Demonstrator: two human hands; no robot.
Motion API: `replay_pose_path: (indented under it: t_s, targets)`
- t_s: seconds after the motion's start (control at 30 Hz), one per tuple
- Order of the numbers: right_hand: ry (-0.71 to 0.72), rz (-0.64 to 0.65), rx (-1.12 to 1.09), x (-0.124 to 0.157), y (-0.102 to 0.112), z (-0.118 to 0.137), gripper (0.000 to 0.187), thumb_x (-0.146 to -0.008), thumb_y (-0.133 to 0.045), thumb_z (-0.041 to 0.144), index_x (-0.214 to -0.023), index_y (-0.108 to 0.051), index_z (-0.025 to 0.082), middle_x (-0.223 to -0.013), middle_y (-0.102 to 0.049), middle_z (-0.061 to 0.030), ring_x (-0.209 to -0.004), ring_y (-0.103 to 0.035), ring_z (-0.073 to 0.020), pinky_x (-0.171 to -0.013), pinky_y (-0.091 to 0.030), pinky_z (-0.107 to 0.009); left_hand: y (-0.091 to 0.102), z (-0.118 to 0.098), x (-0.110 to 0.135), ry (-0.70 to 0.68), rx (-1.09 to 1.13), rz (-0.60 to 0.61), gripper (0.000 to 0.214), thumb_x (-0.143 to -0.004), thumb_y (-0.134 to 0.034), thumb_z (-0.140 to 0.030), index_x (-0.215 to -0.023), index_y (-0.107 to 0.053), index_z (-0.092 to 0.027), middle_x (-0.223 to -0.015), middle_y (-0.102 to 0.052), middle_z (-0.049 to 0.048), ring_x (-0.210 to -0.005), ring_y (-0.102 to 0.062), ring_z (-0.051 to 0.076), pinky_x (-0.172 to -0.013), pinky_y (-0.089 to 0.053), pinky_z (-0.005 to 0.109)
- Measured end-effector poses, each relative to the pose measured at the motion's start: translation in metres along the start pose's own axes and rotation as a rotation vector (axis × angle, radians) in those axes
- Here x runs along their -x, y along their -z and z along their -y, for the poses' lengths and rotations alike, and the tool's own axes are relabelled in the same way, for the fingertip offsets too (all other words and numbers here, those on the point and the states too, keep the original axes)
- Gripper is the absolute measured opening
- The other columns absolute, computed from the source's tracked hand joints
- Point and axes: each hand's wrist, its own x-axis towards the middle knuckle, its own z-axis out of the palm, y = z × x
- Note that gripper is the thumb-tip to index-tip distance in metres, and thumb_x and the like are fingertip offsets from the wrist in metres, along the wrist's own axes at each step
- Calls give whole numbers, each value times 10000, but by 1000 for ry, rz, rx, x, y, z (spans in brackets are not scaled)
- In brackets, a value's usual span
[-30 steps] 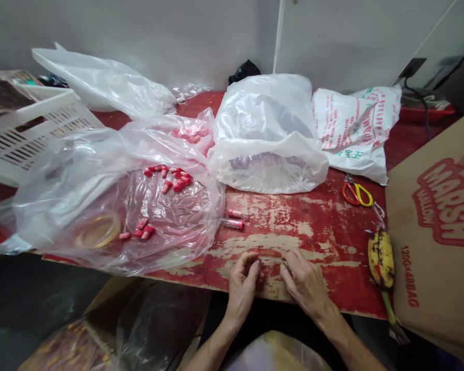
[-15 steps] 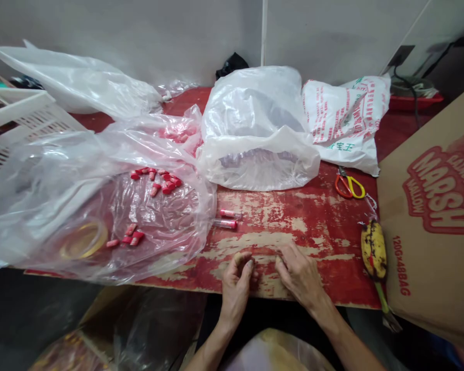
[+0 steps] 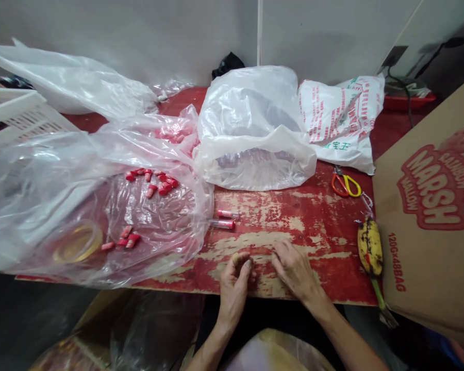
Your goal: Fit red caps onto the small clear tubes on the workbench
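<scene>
My left hand (image 3: 235, 281) rests at the front edge of the worn red table (image 3: 313, 203), fingers loosely curled and thumb apart from them; nothing shows in it. Beside it on the right, my right hand (image 3: 296, 268) lies palm down with half-bent fingers, apart from the left, and I see nothing held there. Just beyond my left hand are two small clear tubes with red ends, one tube (image 3: 228, 214) behind the other tube (image 3: 224, 223). Further left, several short red-and-pink pieces (image 3: 162, 186) lie on a clear plastic bag (image 3: 158, 221).
A roll of tape (image 3: 79, 242) shows through the plastic at left, near a white basket (image 3: 31, 111). At the back stand a filled translucent bag (image 3: 251, 103) and a printed white sack (image 3: 340, 118). Scissors (image 3: 346, 184), a spotted banana (image 3: 370, 247) and a cardboard box (image 3: 433, 216) are right.
The view has shifted slightly, so the table's things appear a little further left. Both hands keep nearly the same pose and place, with nothing picked up or let go.
</scene>
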Motion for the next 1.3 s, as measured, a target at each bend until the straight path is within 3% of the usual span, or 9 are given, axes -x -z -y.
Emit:
replay_pose_path:
  t_s: [0.23,0.3,0.43,0.57,0.73,0.87,1.03,1.17,1.3]
  targets:
    - [-88,4,-183,-5,-3,-1,203,-840,-407,153,-958,-570,176,-909,-592,-75,-768,-576,-188,-671,-442,-293,1,-1,0,22,8,10,422,-697,-702,-470,-959,-569,-167,-765,-601,-9,-547,-544,87,-506,-469,204]
    - [-231,47,-459,-8,-2,-2,158,-828,-476,220,-952,-568,184,-852,-587,-51,-718,-568,-170,-642,-454,-282,2,-1,1,19,5,17,416,-704,-696,-467,-964,-569,-167,-775,-602,-6,-554,-546,91,-514,-472,209]
    - [-619,166,-1293,-10,1,2,291,-787,-609,416,-963,-509,207,-668,-525,45,-425,-430,-82,-399,-382,-207,4,-4,2,-27,-52,92,356,-746,-666,-433,-972,-583,-171,-802,-626,12,-600,-569,108,-561,-487,221]
    - [-669,211,-1678,-5,-1,12,324,-723,-705,383,-923,-528,201,-794,-544,40,-445,-469,-51,-416,-414,-191,4,-10,8,-118,-98,216,290,-830,-584,-405,-1008,-611,-177,-716,-639,4,-614,-585,114,-611,-487,215]
    - [-472,167,-1627,0,-5,17,397,-739,-733,290,-1073,-525,237,-949,-537,22,-695,-550,-83,-618,-477,-198,2,-14,14,-192,-92,280,224,-808,-639,-335,-982,-647,-195,-796,-655,12,-674,-618,129,-648,-498,222]
    - [-505,111,-1573,3,-13,15,411,-781,-703,377,-1116,-504,246,-967,-537,13,-700,-553,-88,-578,-470,-186,4,-6,13,-243,-77,171,255,-749,-704,-282,-985,-649,-204,-871,-654,25,-776,-616,151,-705,-505,234]
    - [-597,32,-1584,5,-22,19,336,-791,-700,364,-1038,-523,219,-814,-543,37,-553,-513,-59,-501,-444,-169,3,0,14,-255,-64,166,290,-745,-702,-249,-1024,-633,-219,-944,-644,32,-845,-620,165,-758,-517,256]
    - [-599,-83,-1602,4,-23,29,393,-757,-737,330,-1057,-499,239,-907,-582,18,-691,-578,-93,-604,-490,-193,1,-4,14,-286,-20,165,308,-752,-689,-228,-1052,-620,-237,-1001,-646,25,-905,-623,165,-806,-511,253]
    - [-522,-95,-1329,5,-20,35,338,-790,-692,341,-1059,-528,219,-970,-619,-33,-798,-619,-143,-713,-526,-256,1,-4,11,-271,-19,164,328,-755,-680,-236,-1075,-609,-235,-1072,-645,41,-989,-615,194,-883,-490,295]
